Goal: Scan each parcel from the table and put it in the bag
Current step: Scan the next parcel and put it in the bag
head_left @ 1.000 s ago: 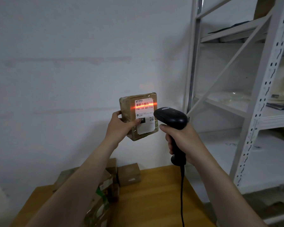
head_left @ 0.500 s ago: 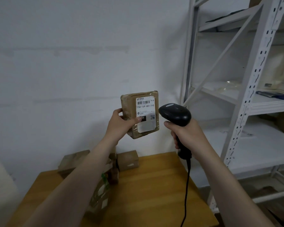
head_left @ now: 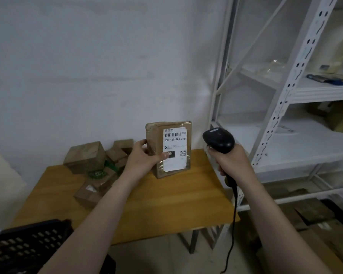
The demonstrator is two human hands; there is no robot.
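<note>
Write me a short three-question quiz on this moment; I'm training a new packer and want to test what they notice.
1. True or false: the left hand holds the brown taped cardboard parcel with a white label.
2. The right hand has its grip on: A) a tape roll B) the black corded handheld scanner C) a pen.
3. Fill in: the other brown parcels lie on the ____ wooden table.

Key: 1 true; 2 B; 3 yellow-orange.

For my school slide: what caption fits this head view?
Left hand holds a labelled parcel; right hand grips the scanner.
</note>
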